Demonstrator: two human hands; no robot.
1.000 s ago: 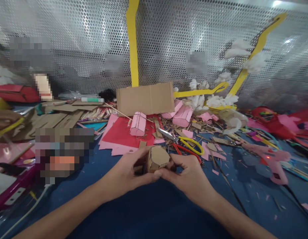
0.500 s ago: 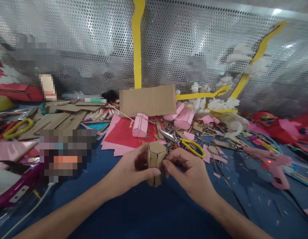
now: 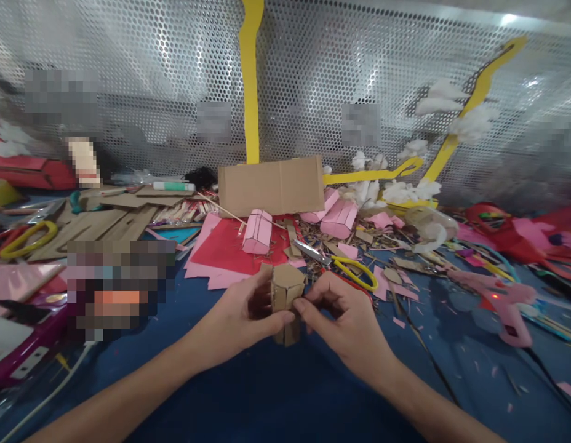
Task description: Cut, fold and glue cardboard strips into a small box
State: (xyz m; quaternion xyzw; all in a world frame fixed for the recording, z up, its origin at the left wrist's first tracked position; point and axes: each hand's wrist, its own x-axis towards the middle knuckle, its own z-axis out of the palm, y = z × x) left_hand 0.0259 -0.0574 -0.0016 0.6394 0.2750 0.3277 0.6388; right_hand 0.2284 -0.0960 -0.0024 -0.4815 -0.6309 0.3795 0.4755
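A small many-sided cardboard box (image 3: pixel 287 280) stands upright between my hands, with dark seams along its folded sides. My left hand (image 3: pixel 251 312) is wrapped round its left side, the thumb across the front. My right hand (image 3: pixel 338 320) presses thumb and fingertips against its right side near the top edge. The fingers behind the box are hidden. Just beyond lie a pink paper box (image 3: pixel 257 232) on red paper (image 3: pixel 216 249) and scissors (image 3: pixel 352 271) with yellow handles.
A pink glue gun (image 3: pixel 502 301) with a lit red light rests at the right. Behind stands a flat cardboard panel (image 3: pixel 271 187) with a yellow strip (image 3: pixel 251 86). Cardboard sheets (image 3: pixel 101 227) lie at the left. Scraps are strewn over the blue table (image 3: pixel 248 400).
My right thumb and fingers have shifted slightly left on the cardboard box, across its front right side. The box has turned a little. The whole view has drifted slightly.
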